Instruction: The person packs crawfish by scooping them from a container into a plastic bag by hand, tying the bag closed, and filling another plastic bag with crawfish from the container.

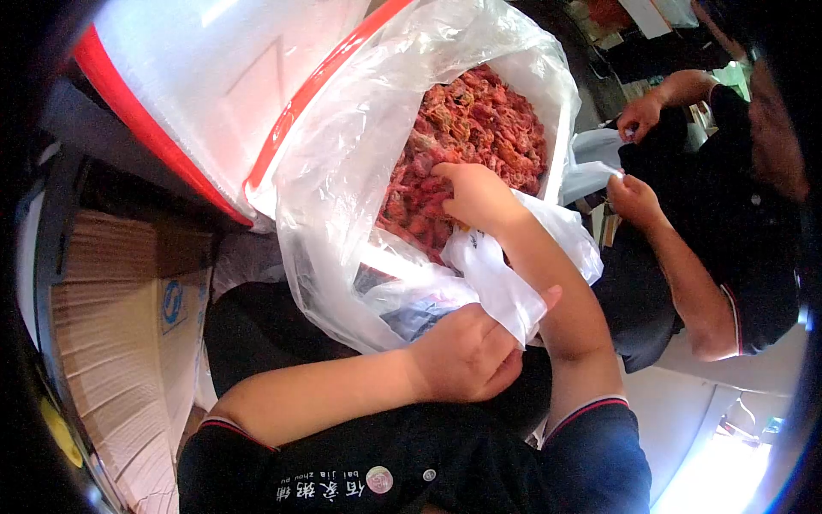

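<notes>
Head view: handling of the red pieces (484, 116) is judged to be under way and unfinished, since the right hand (478, 199) is down among them and a large mass lies loose in the clear plastic liner (321, 184). No finished portion can be identified; whether the white bag (490, 278) contains anything cannot be told, its inside being hidden by its own folds and the forearm. The left hand (471, 353) is closed on the gathered edge of that bag, near the person's body and below the liner's mouth. The right hand is curled, its fingertips touching the pieces at the near side of the heap; whether one is pinched cannot be determined. Condition of the pieces: deep red to orange, irregular, knobbly, crowded together, with paler yellowish patches toward the middle; they resemble cooked crayfish, though identity is not confirmed. The liner is crumpled, wide open and turned outward over a pale-walled container. Beside it, at upper left, stands a white panel (193, 81) with red edging. On the right side, a co-worker's two hands (635, 202) hold another white plastic bag (589, 163).
</notes>
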Motion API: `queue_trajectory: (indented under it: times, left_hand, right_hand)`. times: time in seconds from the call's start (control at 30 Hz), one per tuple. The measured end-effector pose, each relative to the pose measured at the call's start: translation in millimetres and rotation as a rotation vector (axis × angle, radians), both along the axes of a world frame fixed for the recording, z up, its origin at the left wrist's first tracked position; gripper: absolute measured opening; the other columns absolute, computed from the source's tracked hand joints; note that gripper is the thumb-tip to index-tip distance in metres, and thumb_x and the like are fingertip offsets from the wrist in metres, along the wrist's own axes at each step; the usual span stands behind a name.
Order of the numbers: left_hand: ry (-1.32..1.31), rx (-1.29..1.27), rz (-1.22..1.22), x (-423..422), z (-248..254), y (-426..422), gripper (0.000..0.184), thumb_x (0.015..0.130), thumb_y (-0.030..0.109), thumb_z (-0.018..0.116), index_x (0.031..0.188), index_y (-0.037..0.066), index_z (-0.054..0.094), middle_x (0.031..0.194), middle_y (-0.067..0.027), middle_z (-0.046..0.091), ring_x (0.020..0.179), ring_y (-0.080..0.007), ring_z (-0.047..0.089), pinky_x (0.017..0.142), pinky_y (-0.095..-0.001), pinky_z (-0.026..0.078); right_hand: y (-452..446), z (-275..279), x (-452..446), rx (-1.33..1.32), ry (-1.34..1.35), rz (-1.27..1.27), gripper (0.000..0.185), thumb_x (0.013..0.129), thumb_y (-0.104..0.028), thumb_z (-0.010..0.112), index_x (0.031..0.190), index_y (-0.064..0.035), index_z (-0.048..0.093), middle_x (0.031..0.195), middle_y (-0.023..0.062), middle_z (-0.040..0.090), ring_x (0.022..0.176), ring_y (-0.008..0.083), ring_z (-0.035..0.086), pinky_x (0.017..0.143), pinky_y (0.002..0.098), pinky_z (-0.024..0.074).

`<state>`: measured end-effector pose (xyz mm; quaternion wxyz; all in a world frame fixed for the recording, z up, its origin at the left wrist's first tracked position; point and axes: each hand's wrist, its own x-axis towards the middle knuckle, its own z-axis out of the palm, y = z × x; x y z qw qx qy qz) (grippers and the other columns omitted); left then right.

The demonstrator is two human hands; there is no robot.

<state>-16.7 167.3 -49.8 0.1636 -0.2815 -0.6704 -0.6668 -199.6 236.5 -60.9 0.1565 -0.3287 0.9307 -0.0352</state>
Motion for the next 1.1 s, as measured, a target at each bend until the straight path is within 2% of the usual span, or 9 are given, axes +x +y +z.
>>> queue_trajectory:
  times: [0.13,0.2,0.33,0.47,0.53,0.7,0.83,0.93,1.1]
  left_hand:
    - [0.072,0.03,0.08,-3,8,-5,0.061,0.073,0.0,0.056,0.13,-0.006,0.035,0.106,-0.017,0.056,0.079,-0.0288,0.057,0.075,-0.0377,0.047]
    - [-0.036,0.074,-0.008,-2,12,-7,0.069,0.074,0.0,0.055,0.135,-0.006,0.024,0.095,-0.0141,0.056,0.078,-0.0269,0.057,0.075,-0.0349,0.047]
    - [-0.254,0.136,-0.094,0,18,-8,0.08,0.076,0.0,0.052,0.14,-0.006,0.004,0.084,-0.011,0.053,0.078,-0.0239,0.057,0.077,-0.0315,0.045]
    - [-0.307,0.243,-0.081,-3,24,-8,0.082,0.077,-0.001,0.05,0.14,-0.006,-0.002,0.086,-0.0101,0.054,0.079,-0.0225,0.057,0.078,-0.0332,0.045]
    - [-0.22,0.281,-0.023,-2,24,-4,0.071,0.076,0.001,0.053,0.136,-0.01,0.016,0.086,-0.0169,0.055,0.076,-0.0338,0.057,0.067,-0.037,0.046]
    - [-0.14,0.163,-0.031,1,21,-3,0.069,0.073,0.002,0.054,0.134,-0.01,0.024,0.094,-0.0201,0.055,0.078,-0.0355,0.056,0.069,-0.0377,0.046]
    - [-0.08,0.095,-0.028,-2,19,-2,0.058,0.071,0.003,0.057,0.124,-0.011,0.038,0.103,-0.0249,0.054,0.074,-0.0359,0.055,0.067,-0.0397,0.047]
    - [-0.065,0.034,-0.019,-1,10,3,0.075,0.072,0.0,0.056,0.137,-0.005,0.021,0.09,-0.0132,0.056,0.076,-0.0292,0.058,0.071,-0.0368,0.048]
    - [0.029,0.008,0.05,-5,6,3,0.072,0.071,-0.002,0.056,0.135,-0.006,0.026,0.089,-0.0135,0.056,0.076,-0.0298,0.058,0.07,-0.0369,0.049]
  right_hand:
    - [19,16,-8,-0.129,-0.128,-0.104,0.035,0.071,-0.004,0.059,0.107,-0.0021,0.059,0.091,0.0167,0.064,0.083,0.0241,0.064,0.074,0.0336,0.0497]
    - [28,38,-3,-0.848,-0.428,-0.311,0.037,0.077,-0.007,0.06,0.114,-0.0015,0.054,0.095,0.0142,0.064,0.084,0.0198,0.064,0.069,0.0307,0.0519]
    - [73,94,36,-1.437,-0.851,-0.287,0.033,0.078,-0.012,0.067,0.104,-0.0008,0.05,0.086,0.0151,0.062,0.071,0.0194,0.064,0.059,0.0298,0.0543]
    - [77,109,60,-0.601,-0.796,-0.509,0.032,0.072,-0.013,0.072,0.099,-0.0016,0.059,0.087,0.0148,0.065,0.068,0.0173,0.063,0.059,0.0284,0.0516]
    - [76,92,63,-0.293,-0.252,-0.035,0.032,0.072,-0.017,0.071,0.1,-0.0039,0.063,0.091,0.0066,0.067,0.077,0.0112,0.063,0.063,0.024,0.0496]
    - [32,111,44,-0.49,-0.063,-0.35,0.028,0.073,-0.021,0.07,0.096,-0.0058,0.065,0.091,0.0113,0.065,0.085,0.0251,0.062,0.075,0.0326,0.048]
    - [-12,23,-6,-0.277,0.003,0.002,0.044,0.073,-0.031,0.07,0.109,-0.0073,0.059,0.103,0.0216,0.054,0.101,0.0361,0.051,0.087,0.0417,0.0443]
    - [-34,-7,-7,0.12,0.19,0.021,0.05,0.072,-0.023,0.07,0.117,-0.0102,0.053,0.106,0.0225,0.05,0.095,0.0364,0.054,0.085,0.0394,0.0449]
    - [-11,-9,-36,-0.123,0.042,-0.063,0.038,0.07,-0.017,0.067,0.106,-0.0079,0.058,0.097,0.0193,0.056,0.091,0.0336,0.056,0.081,0.0377,0.0465]
